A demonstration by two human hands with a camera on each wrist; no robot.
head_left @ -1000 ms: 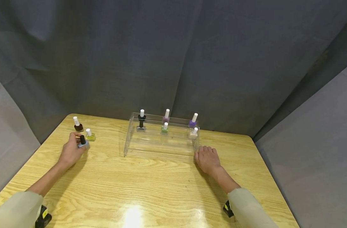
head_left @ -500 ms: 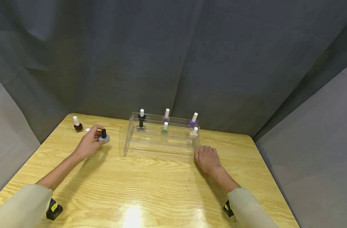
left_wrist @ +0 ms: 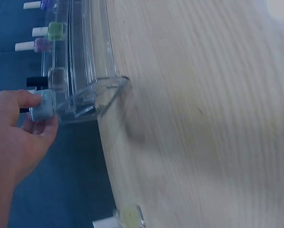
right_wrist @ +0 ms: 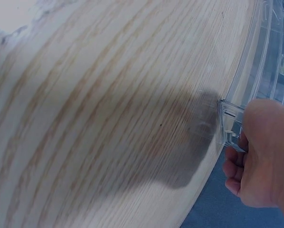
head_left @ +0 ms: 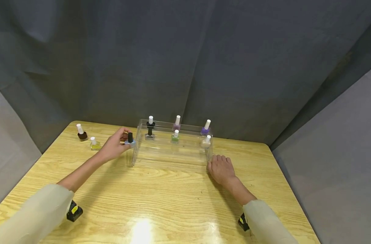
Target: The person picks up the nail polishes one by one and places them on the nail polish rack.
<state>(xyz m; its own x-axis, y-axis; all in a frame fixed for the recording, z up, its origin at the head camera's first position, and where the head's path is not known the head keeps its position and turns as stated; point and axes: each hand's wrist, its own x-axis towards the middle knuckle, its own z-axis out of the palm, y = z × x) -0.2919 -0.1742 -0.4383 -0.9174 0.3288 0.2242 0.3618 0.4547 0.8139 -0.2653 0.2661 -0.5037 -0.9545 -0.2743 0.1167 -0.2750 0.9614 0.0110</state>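
Observation:
In the head view, my left hand (head_left: 113, 145) pinches a light blue nail polish bottle (left_wrist: 43, 105) with a black cap, held upright at the left end of a clear stepped display rack (head_left: 170, 166). Whether bottle and rack touch, I cannot tell. My right hand (head_left: 221, 169) grips the rack's front right corner, fingers curled in the right wrist view. Standing on the rack's upper steps are a black bottle (head_left: 150, 125), a clear one just in front of it, a mauve one (head_left: 176, 127), a green one (head_left: 174, 138), a purple one (head_left: 205, 130) and a whitish one (head_left: 205, 143).
To the left on the wooden table (head_left: 161, 203) stand a dark bottle (head_left: 83, 136) and a yellow bottle (head_left: 95, 146), both white-capped. A dark curtain (head_left: 173, 67) hangs behind the table's back edge. Black devices (head_left: 74, 211) are worn under the wrists.
My left hand has carried the light blue bottle rightward from beside the yellow bottle to the rack's left end. The right hand stays on the rack's corner.

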